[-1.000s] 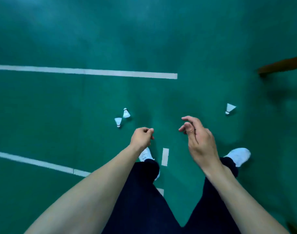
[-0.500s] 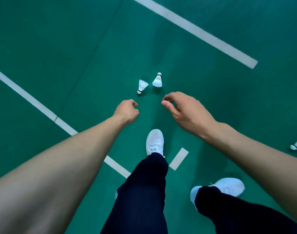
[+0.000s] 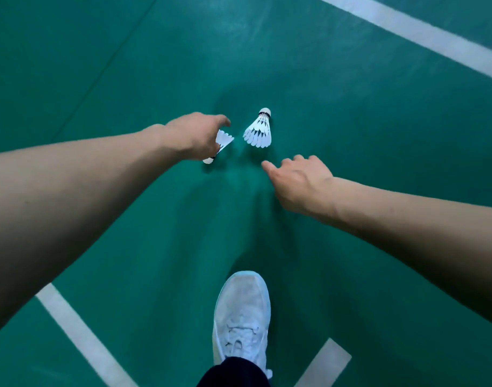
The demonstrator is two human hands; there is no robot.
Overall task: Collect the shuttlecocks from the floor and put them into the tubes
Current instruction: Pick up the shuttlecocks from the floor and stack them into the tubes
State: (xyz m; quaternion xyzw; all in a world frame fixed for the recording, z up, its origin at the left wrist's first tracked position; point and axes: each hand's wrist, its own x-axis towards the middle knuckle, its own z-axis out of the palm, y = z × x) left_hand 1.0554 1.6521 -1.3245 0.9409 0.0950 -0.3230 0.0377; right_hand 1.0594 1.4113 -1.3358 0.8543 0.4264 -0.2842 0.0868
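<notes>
The left hand lay over the left shuttlecock on the green floor, hiding its middle; whether its fingers gripped it could not be told. Just right of it, a second shuttlecock lay on the floor, cork pointing far. The right hand hovered near it, fingers loosely extended, holding nothing. A white shoe stood nearer.

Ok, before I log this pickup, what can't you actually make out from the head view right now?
- Left hand: it covers the middle of the near shuttlecock, so grip is unconfirmed.
- Right hand: seen from the back; fingertips curl out of sight.
- Far shuttlecock: visible and untouched.
- Tubes: none in frame.
- Third shuttlecock: outside the frame.
</notes>
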